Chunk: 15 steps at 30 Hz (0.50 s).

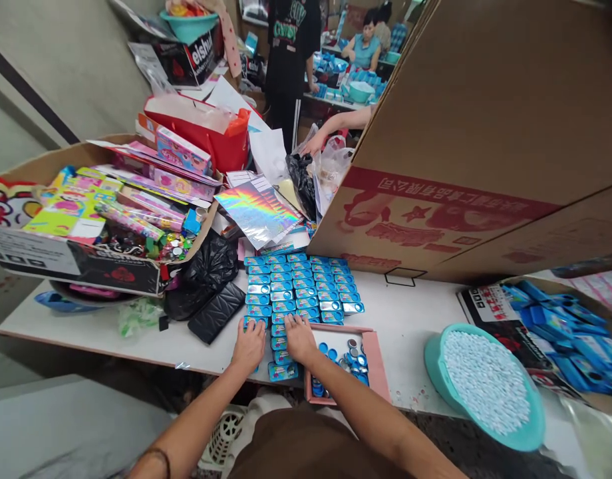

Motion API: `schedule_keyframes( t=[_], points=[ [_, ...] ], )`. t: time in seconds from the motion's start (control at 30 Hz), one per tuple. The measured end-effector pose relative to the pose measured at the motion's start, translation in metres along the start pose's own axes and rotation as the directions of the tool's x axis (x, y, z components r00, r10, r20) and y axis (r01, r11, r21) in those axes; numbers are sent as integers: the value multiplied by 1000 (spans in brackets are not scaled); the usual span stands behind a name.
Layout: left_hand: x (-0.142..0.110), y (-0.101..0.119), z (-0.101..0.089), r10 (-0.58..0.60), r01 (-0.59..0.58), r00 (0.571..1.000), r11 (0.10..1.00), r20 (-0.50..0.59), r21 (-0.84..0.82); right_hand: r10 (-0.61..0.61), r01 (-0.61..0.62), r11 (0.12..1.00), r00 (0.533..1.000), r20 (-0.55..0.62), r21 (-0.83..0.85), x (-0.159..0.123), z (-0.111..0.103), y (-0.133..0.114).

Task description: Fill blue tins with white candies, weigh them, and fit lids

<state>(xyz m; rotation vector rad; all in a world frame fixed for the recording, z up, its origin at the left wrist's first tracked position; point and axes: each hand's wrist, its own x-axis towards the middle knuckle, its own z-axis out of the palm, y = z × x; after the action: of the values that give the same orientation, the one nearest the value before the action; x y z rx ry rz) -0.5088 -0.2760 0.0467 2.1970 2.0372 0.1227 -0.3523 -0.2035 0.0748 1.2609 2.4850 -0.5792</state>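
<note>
Rows of small blue tins point(301, 286) lie flat on the white table point(410, 313), several to a row. My left hand point(249, 346) rests palm down on the near left tins, fingers stretched out. My right hand point(299, 337) lies flat beside it on the near column of tins, fingers spread. Just right of my right hand is a shallow pink tray point(373, 352) with loose blue lids and small round metal pieces in it.
A teal bowl point(485, 392) of white pellets sits at the right. A big cardboard box point(475, 133) looms behind. At the left stand a box of toys point(86, 219), black bags point(206, 273) and a black wallet point(216, 311). Other people work behind.
</note>
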Motion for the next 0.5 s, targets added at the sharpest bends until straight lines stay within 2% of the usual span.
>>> schedule_keyframes(
  t=[0.2,0.3,0.4,0.5],
  points=[
    [3,8,-11,-29,27,999,997,-35,-67,-15,17,999,998,-54,42,-2,0,-2],
    [5,7,-20,-17,10,998,994,-63,-107,-48,71,989,984,-169,132,-9,-6,7],
    [8,8,-31,-82,70,992,990,-93,-126,-19,126,958,925,-379,259,-29,-11,32],
    [10,20,-41,-142,118,978,980,-151,-158,148,64,919,859,-490,390,-59,-7,66]
  ],
)
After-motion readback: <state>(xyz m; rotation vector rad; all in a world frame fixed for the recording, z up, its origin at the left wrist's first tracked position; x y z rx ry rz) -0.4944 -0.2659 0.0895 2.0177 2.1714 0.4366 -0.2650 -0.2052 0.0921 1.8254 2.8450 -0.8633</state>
